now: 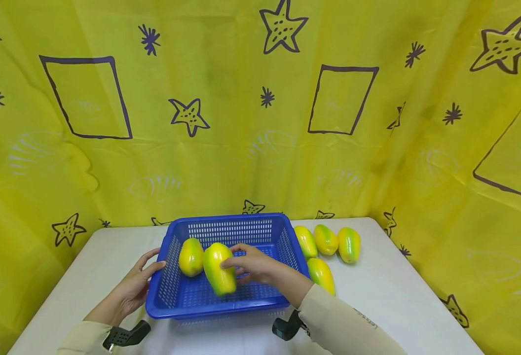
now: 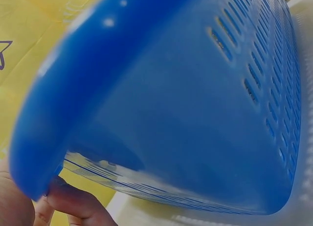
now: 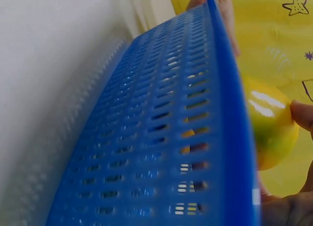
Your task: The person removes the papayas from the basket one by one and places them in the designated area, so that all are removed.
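- In the blue basket point(image 1: 225, 296) at the middle of the white desk point(image 1: 402, 296), the right hand point(image 1: 253, 265) grasped a yellow-green papaya point(image 1: 219, 268), fingers curled over its upper side, the fruit tilted and low over the basket floor.
- The left hand point(image 1: 136, 283) lay against the basket's left wall, fingers relaxed and straight, thumb at the rim; the left wrist view showed fingertips point(image 2: 73, 204) under that rim.
- A second papaya point(image 1: 191, 257) sat inside the basket, just beside the held one and seemingly touching it.
- The step in hand looked like setting the fruit down in the basket; the next move would call for letting go once it rested, without knocking its neighbour.
- Four more papayas lay on the desk right of the basket: three in a row point(image 1: 327, 240) near the far corner, one point(image 1: 321, 275) close against the right wall.
- A yellow curtain point(image 1: 225, 123) with stars and squares hung behind; nothing blocked the way to the loose fruit.
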`<act>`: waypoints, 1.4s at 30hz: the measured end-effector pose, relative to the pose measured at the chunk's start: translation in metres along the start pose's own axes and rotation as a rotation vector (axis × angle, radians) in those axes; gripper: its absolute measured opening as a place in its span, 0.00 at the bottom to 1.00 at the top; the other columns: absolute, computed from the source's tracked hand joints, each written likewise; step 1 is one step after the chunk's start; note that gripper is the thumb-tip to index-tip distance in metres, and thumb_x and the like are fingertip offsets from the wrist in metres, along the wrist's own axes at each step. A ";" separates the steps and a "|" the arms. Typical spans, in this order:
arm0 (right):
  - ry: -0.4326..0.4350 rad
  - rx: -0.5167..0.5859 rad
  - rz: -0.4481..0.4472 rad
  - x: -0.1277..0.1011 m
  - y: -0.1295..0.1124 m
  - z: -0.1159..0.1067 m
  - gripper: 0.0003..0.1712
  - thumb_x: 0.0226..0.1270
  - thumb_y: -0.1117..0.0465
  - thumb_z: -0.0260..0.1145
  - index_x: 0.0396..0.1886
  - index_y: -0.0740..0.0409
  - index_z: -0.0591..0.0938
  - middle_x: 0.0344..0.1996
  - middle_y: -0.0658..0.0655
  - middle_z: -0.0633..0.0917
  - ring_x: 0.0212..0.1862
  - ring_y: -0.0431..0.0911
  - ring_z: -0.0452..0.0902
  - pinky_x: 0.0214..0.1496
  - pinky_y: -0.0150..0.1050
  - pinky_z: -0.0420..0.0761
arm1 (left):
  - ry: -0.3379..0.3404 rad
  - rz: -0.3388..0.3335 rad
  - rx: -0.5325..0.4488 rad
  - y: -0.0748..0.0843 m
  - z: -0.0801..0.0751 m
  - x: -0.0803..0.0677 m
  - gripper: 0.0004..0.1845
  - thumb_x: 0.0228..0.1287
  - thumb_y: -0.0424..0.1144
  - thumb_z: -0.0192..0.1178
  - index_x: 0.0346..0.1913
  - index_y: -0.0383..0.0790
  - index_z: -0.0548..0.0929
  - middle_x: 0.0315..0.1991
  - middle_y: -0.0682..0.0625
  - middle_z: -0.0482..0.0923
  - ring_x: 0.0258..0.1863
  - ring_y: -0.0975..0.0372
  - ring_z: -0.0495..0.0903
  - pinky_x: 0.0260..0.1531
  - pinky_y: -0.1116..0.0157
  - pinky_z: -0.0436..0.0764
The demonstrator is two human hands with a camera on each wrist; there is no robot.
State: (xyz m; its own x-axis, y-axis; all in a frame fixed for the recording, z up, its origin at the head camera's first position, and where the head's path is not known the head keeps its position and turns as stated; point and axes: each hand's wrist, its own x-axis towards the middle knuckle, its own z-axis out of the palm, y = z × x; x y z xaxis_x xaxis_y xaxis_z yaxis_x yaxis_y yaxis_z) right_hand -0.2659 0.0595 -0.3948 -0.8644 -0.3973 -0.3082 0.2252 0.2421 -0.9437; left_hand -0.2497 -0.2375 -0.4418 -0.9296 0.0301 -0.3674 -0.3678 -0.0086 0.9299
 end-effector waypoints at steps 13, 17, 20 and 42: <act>-0.077 0.104 0.063 -0.016 -0.002 -0.023 0.33 0.63 0.53 0.65 0.64 0.64 0.69 0.52 0.64 0.77 0.47 0.57 0.80 0.47 0.48 0.86 | -0.002 -0.001 -0.013 -0.001 0.000 0.001 0.43 0.72 0.49 0.57 0.79 0.54 0.41 0.62 0.33 0.67 0.41 0.56 0.84 0.43 0.53 0.86; -0.084 0.136 0.095 -0.019 -0.001 -0.032 0.34 0.64 0.52 0.64 0.65 0.63 0.69 0.53 0.66 0.76 0.48 0.58 0.80 0.45 0.46 0.87 | -0.004 0.001 -0.014 -0.002 -0.002 0.002 0.43 0.71 0.49 0.57 0.78 0.54 0.41 0.62 0.34 0.67 0.41 0.56 0.84 0.43 0.53 0.86; -0.089 0.159 0.128 -0.021 -0.001 -0.039 0.36 0.64 0.51 0.63 0.68 0.63 0.67 0.54 0.67 0.76 0.48 0.58 0.80 0.45 0.45 0.87 | -0.007 -0.002 -0.017 -0.002 -0.002 0.002 0.43 0.72 0.49 0.57 0.78 0.54 0.41 0.60 0.35 0.69 0.40 0.57 0.84 0.43 0.53 0.86; -0.067 0.217 0.185 -0.048 0.002 -0.082 0.39 0.67 0.53 0.61 0.72 0.63 0.58 0.60 0.70 0.72 0.54 0.60 0.77 0.56 0.54 0.82 | -0.009 -0.006 -0.011 0.000 0.000 0.001 0.43 0.72 0.49 0.56 0.79 0.54 0.40 0.56 0.37 0.72 0.40 0.56 0.85 0.42 0.53 0.87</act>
State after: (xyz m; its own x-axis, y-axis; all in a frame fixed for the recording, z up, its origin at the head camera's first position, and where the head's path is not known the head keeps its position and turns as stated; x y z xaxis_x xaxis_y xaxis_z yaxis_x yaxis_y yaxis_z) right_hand -0.2608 0.1520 -0.3715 -0.7696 -0.4232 -0.4781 0.4736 0.1238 -0.8720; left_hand -0.2502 -0.2376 -0.4422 -0.9271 0.0393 -0.3728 -0.3737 -0.0193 0.9274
